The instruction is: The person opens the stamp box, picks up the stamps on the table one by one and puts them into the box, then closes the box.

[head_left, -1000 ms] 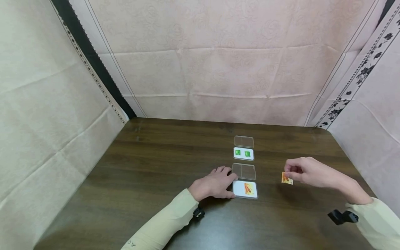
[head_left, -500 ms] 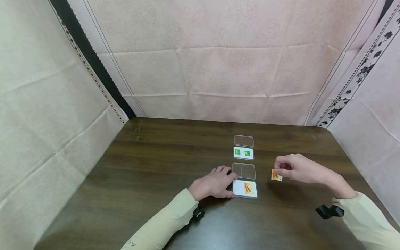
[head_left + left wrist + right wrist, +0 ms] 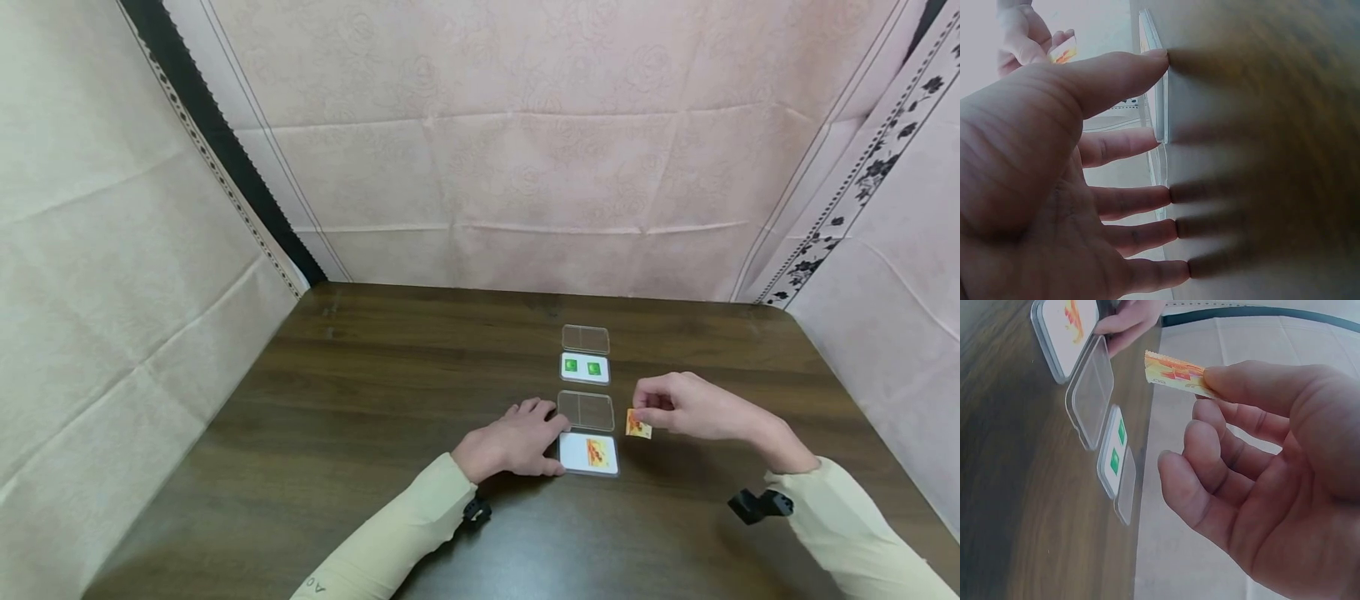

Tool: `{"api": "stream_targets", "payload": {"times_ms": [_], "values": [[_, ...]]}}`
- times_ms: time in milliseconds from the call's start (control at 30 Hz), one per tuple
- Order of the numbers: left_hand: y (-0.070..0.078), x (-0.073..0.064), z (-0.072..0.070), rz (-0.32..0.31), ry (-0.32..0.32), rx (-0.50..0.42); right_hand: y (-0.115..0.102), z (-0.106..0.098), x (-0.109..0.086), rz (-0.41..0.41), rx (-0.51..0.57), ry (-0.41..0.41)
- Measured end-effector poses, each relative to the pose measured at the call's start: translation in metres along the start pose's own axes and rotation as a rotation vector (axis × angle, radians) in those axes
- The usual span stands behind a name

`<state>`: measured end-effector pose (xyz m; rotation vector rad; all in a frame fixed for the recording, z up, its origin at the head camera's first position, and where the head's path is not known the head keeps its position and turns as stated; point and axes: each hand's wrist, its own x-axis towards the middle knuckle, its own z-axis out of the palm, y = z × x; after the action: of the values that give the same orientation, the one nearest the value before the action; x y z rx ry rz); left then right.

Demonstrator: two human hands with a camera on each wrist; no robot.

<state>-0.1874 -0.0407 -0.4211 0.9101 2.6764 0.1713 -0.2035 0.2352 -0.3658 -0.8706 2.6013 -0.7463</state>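
Note:
My right hand [image 3: 693,407] pinches a small flat orange-and-yellow packet [image 3: 1175,374] with a zigzag end between thumb and index finger, held just right of the near case. That near case [image 3: 576,454] is a shallow plastic box with a white inside, its transparent lid [image 3: 586,411] folded back away from me. On its right half sits an orange-and-yellow rectangle [image 3: 597,452], similar in colour to the packet; its left half is plain white. Spread on the table, my left hand [image 3: 513,442] has thumb and index fingertips at the case's left edge, fingers fairly straight.
Beyond lies a second, smaller-looking case [image 3: 585,368] with two green squares on white and its clear lid [image 3: 586,339] folded back. The dark wooden table [image 3: 360,400] ends at pale cloth walls [image 3: 480,183] behind and on both sides.
My right hand has moved left with the pinched packet, from well right of the cases to close beside the near one. My left hand and both cases have stayed put.

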Motion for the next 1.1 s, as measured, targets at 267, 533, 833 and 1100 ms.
{"api": "stream_targets", "payload": {"times_ms": [267, 533, 833, 1100], "values": [[0.000, 0.003, 0.000, -0.007, -0.002, 0.009, -0.004, 0.005, 0.007, -0.010, 0.040, -0.020], [0.001, 0.002, -0.001, -0.010, -0.007, 0.013, -0.008, 0.012, 0.013, -0.011, 0.116, -0.046], [-0.001, 0.002, -0.001, -0.011, -0.014, 0.010, -0.014, 0.022, 0.029, -0.029, 0.158, -0.078], [-0.002, 0.001, -0.002, 0.002, -0.009, 0.031, -0.019, 0.027, 0.034, -0.028, 0.182, -0.097]]}}
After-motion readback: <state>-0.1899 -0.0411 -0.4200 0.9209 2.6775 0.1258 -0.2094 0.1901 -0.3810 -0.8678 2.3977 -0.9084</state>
